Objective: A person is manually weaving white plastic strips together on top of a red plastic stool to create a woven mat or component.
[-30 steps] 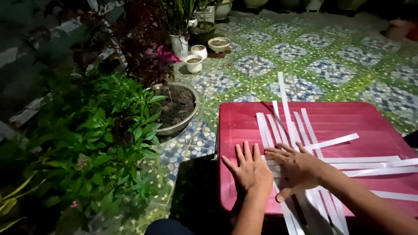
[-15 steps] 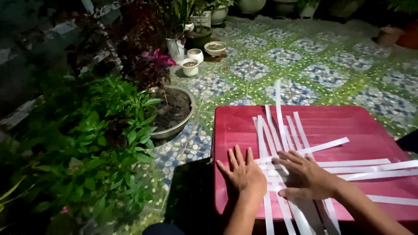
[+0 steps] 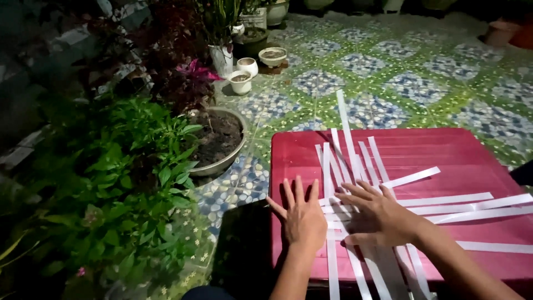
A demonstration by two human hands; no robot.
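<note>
Left hand (image 3: 302, 221): flat, fingers spread, palm down on the red surface (image 3: 444, 150), grasping nothing, just left of the white paper strips (image 3: 355, 166) | Right hand (image 3: 380, 215): open, pressing where the strips cross, grasping none | Strips: crisscrossed mid-surface, some overhanging its edges | Earth-filled pot (image 3: 219, 141): left of the surface

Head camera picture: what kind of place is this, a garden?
Probably a tiled patio or courtyard garden at night. Patterned floor tiles, potted plants and leafy green bushes surround a red table with white strips.
</note>
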